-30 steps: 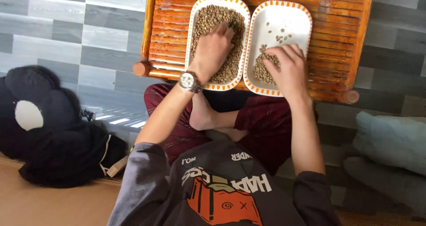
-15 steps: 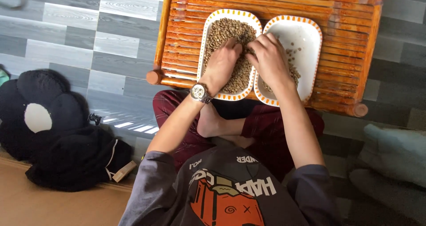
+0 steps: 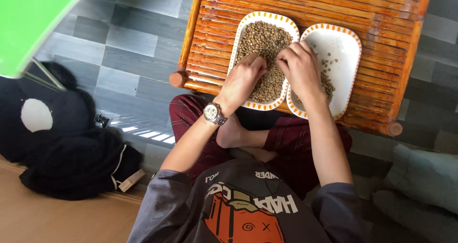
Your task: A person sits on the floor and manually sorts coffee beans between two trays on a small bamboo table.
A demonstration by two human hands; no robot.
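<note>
Two hands in the left dish [image 3: 241, 30] of beans [image 3: 262, 42] — left hand [image 3: 243, 78] and right hand [image 3: 298, 64] curled, pinching beans. Risk: beans flicked over the rim onto the table [image 3: 381, 14] — right dish [image 3: 346, 42] sits close.

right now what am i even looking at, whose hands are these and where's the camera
The camera sits on a person's head and looks straight down, so you see their own arms and crossed legs. No machine is involved, only two bare hands. A low wooden table stands before them with two white dishes edged in orange. The left dish is full of small greenish-brown beans; the right dish holds only a few. The left hand, with a wristwatch, rests in the full dish. The right hand reaches across both rims. Whether either pinches a bean is hidden.
</note>
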